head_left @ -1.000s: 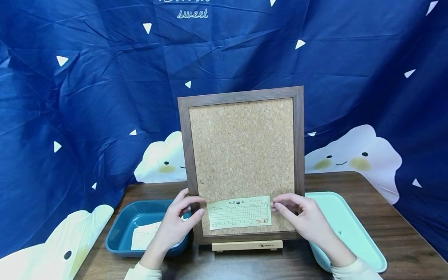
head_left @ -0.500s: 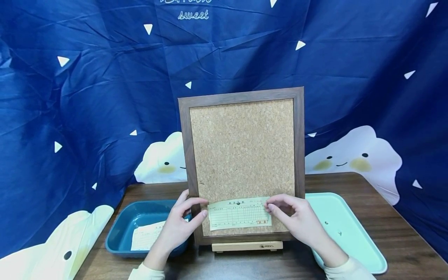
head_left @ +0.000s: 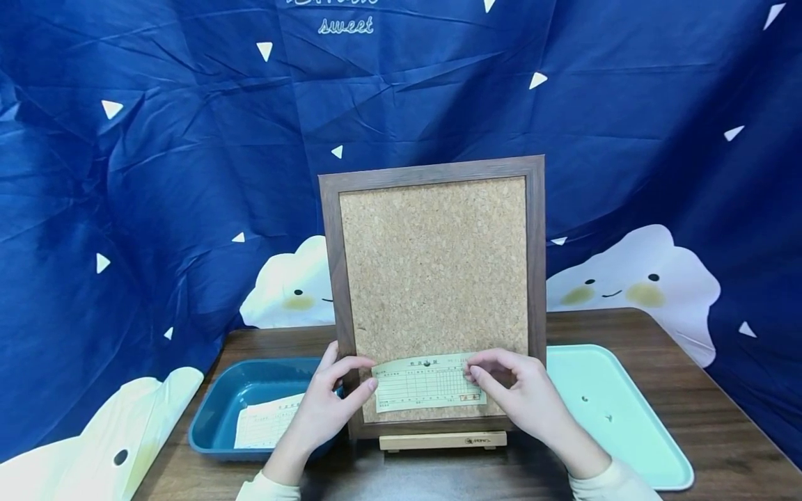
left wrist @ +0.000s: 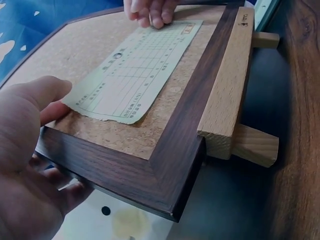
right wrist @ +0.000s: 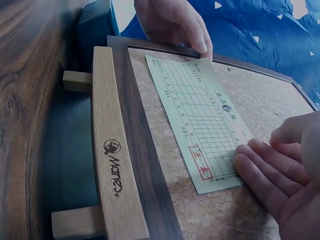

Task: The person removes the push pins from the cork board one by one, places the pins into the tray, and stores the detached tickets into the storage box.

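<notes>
A pale green receipt slip point(head_left: 401, 390) lies against the lower part of a framed cork board point(head_left: 438, 278), with a small dark pushpin point(head_left: 427, 363) near its top middle. My left hand point(head_left: 328, 393) holds the board's left side, some fingers behind the frame, thumb and index finger at the slip's left corner. My right hand point(head_left: 526, 396) touches the slip's right end; in the right wrist view its fingertips point(right wrist: 245, 155) rest on the paper. Whether its thumb and index finger pinch anything is hidden.
The board stands on a light wooden stand point(head_left: 442, 440). At left, a dark blue tray point(head_left: 216, 396) contains another paper slip point(head_left: 266, 421). At right, a mint tray point(head_left: 617, 379) carries a couple of tiny pins point(head_left: 608, 418). A blue curtain point(head_left: 426, 90) hangs behind the table point(head_left: 708, 396).
My right hand has moved left from the slip's right edge onto the paper. My left hand has shifted slightly right, its thumb now at the slip's left edge. The pushpin stays in place.
</notes>
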{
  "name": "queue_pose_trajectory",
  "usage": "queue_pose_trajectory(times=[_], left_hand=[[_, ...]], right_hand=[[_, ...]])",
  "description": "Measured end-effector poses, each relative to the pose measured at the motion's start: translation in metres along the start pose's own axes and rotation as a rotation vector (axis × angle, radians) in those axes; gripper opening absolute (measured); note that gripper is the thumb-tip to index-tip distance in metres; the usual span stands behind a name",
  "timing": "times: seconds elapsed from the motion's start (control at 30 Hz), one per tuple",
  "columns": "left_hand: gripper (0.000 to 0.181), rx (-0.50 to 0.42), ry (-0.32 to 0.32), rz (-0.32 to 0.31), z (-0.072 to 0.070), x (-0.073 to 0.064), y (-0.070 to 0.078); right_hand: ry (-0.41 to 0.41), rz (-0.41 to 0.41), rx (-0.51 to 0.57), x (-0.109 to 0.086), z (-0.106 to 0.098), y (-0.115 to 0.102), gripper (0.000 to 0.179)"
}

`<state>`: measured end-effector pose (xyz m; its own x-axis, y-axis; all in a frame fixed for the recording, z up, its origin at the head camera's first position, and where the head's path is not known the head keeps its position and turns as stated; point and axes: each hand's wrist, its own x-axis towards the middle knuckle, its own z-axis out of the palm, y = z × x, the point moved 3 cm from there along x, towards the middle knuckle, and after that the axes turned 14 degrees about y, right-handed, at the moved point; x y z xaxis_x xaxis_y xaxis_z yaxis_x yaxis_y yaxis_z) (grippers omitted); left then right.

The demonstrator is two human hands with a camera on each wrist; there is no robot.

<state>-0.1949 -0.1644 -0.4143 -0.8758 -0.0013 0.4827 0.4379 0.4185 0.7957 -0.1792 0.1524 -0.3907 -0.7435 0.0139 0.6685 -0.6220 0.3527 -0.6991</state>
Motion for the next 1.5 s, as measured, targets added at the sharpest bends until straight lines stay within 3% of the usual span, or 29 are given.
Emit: queue_pose_trajectory(times=[0.27,0.53,0.87,1.13,1.3,1.5], left_hand=[[0.017,0.009,0.017,0.038,0.004,-0.001,-0.001],[0.016,-0.037,0.014,0.076,0.007,0.0,0.0],[0.014,-0.077,0.01,0.05,0.011,-0.002,-0.004],[0.012,-0.085,0.033,0.071,0.015,-0.002,-0.003],[0.01,-0.088,0.031,0.047,0.015,-0.002,-0.004],[0.009,-0.073,0.016,-0.015,0.016,0.0,-0.004]], right_hand=[[0.008,-0.033,0.039,-0.001,0.006,-0.003,0.018],[-0.006,-0.031,0.048,-0.002,0.015,-0.007,0.017],[0.021,-0.057,0.023,-0.002,0.028,-0.007,0.015],[0.026,-0.009,0.019,-0.006,0.041,-0.007,0.01],[0.049,0.023,-0.018,-0.007,0.048,-0.008,0.011],[0.071,-0.017,-0.01,-0.005,0.055,-0.009,0.01]])
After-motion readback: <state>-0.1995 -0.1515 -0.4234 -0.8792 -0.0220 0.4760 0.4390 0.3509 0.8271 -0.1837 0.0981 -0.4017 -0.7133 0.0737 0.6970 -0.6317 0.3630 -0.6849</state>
